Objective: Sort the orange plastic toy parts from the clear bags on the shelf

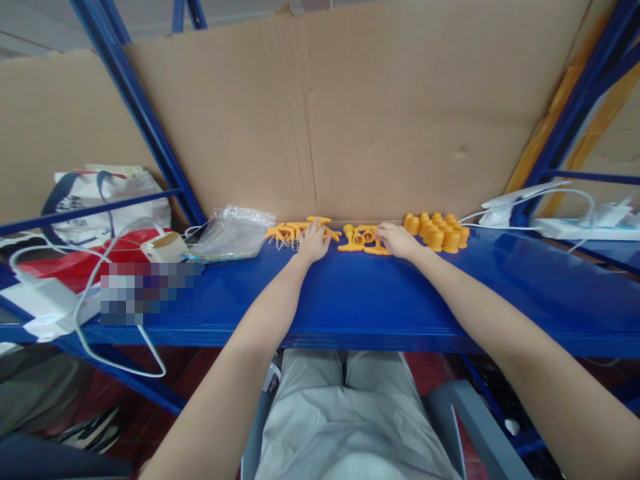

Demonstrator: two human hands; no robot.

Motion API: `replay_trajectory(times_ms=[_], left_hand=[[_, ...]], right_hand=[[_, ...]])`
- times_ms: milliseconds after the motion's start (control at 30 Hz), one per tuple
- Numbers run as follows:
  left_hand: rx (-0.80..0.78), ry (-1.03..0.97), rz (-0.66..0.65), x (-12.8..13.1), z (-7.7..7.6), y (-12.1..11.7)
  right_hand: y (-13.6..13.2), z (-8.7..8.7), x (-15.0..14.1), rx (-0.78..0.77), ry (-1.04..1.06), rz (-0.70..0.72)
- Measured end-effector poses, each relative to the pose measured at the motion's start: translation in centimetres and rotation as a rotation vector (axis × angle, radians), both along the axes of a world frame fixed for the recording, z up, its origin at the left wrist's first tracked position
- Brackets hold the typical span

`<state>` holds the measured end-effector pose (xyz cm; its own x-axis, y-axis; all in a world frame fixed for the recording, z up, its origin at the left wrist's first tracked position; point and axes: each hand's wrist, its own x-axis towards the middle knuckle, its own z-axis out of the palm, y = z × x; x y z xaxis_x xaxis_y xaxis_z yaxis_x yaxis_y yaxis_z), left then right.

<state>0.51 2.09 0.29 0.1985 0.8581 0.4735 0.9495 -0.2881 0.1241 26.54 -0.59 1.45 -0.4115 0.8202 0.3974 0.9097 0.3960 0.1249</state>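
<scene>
Orange corkscrews [286, 232] with metal spirals lie in a row near the back of the blue shelf. My left hand [314, 243] rests over the right end of this row, its fingers stretched forward and slightly apart on the orange handles. Just right of it is a group of orange plastic parts [351, 247], some with round openings. At that group's right end is my right hand [399, 240], its fingers bent together against the parts; anything between them is hidden. Several orange cups [443, 237] stand packed together to the right of this hand.
A clear plastic bag [233, 235] lies left of the corkscrews. Farther left are a white charger [164, 247], cables and a red bag [63, 267]. Cardboard [390, 107] walls off the back. On the right stands a white power strip [575, 228]. Blue posts [145, 127] frame the shelf [360, 300].
</scene>
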Motion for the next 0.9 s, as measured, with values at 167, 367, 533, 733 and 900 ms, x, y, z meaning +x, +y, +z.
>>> replay_trajectory(times_ms=[167,367,533,733,900], left_hand=[[0.078,-0.042,-0.068,0.1,0.3,-0.1],[0.168,-0.053,-0.189,0.8,1.4,-1.0],[0.231,-0.009,-0.382,2.0,2.1,-2.1],[0.270,0.048,-0.551,3.0,2.1,-3.0],[0.238,0.097,-0.517,3.3,2.1,-3.2]], right_hand=[[1.2,-0.3,0.7,-0.076,-0.078,-0.004],[0.6,0.4,1.3,-0.072,-0.116,0.061],[-0.3,1.0,0.8,-0.036,-0.064,0.043],[-1.9,2.1,-1.4,0.135,-0.071,0.119],[-3.2,2.6,-3.6,0.174,-0.065,0.208]])
